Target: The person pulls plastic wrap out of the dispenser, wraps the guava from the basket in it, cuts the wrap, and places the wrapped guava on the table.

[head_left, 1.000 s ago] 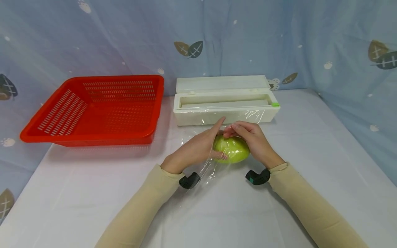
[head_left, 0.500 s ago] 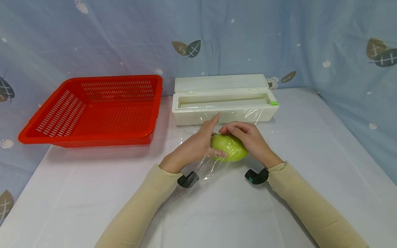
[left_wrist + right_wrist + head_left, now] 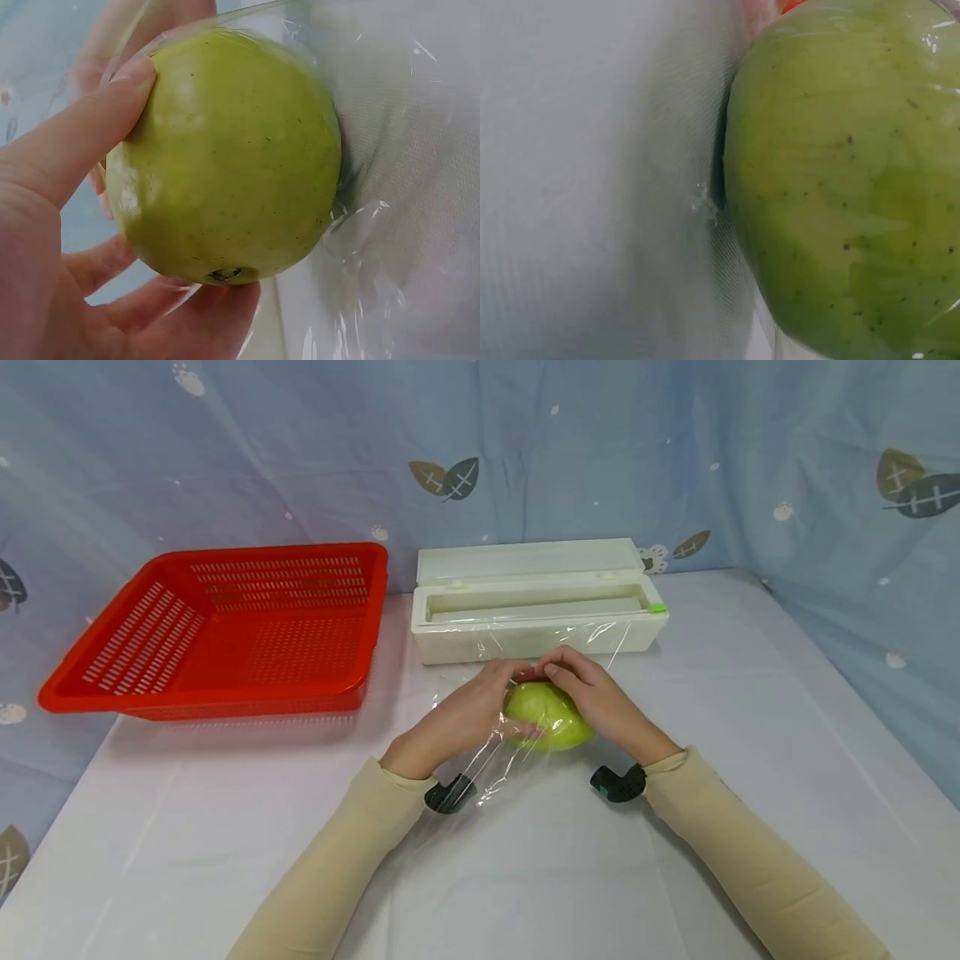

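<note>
If your left hand [image 3: 468, 718] loosens its curl round the green fruit [image 3: 553, 714], the clear film [image 3: 360, 247] could probably slip or bunch; pulling against the white box [image 3: 450, 647] might tear it. Fruit sits between your left thumb, near side, and fingers beyond. Right hand [image 3: 600, 702]: fingers bent at far edge; pinch unclear.

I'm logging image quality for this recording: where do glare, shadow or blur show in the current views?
Head: glare streaks on the clear plastic film, a soft shadow on the white tablecloth below the red perforated plastic basket; left wrist: white glints on the film at lower right, pale sheen on the round green fruit; right wrist: dim, the tablecloth hazy at left.
</note>
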